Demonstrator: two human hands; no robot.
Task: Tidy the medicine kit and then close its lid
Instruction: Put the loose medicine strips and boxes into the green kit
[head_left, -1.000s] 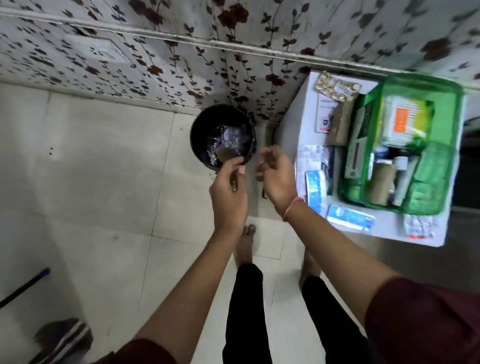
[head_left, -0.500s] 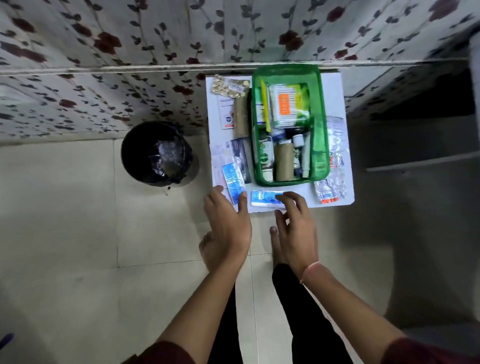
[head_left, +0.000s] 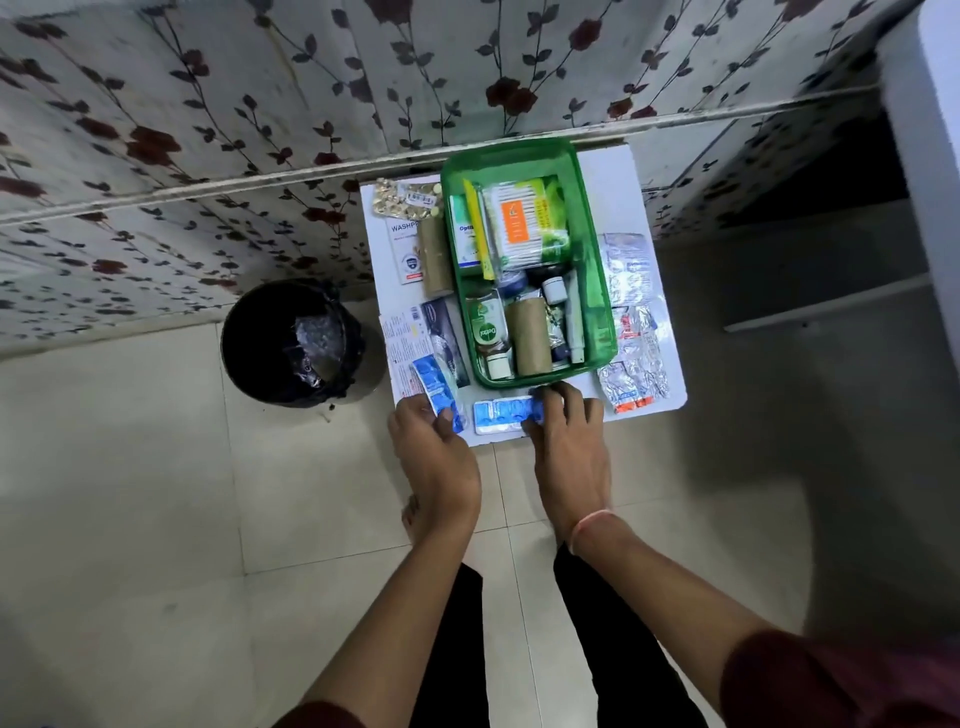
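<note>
A green medicine kit box (head_left: 595, 291) stands open on a small white table (head_left: 610, 176), packed with cotton buds, a Dettol bottle, a brown roll and small tubes. At the table's front edge my left hand (head_left: 434, 452) pinches a blue tablet strip (head_left: 436, 387) that lies slanted. My right hand (head_left: 566, 441) has its fingers on the end of a second blue tablet strip (head_left: 501, 413) lying flat. Silver blister strips (head_left: 631, 332) lie right of the box. Left of it are yellow pills (head_left: 408, 197), a white carton, a brown roll (head_left: 434, 257) and leaflets. No lid is visible.
A black waste bin (head_left: 293, 340) lined with a bag stands on the tiled floor left of the table. A floral wall runs behind. A shelf edge (head_left: 826, 306) and a white surface lie to the right. My bare feet are under the table's front edge.
My view swung from the bin to the table. Both hands went from over the bin to the table's front edge and came down on the two blue strips.
</note>
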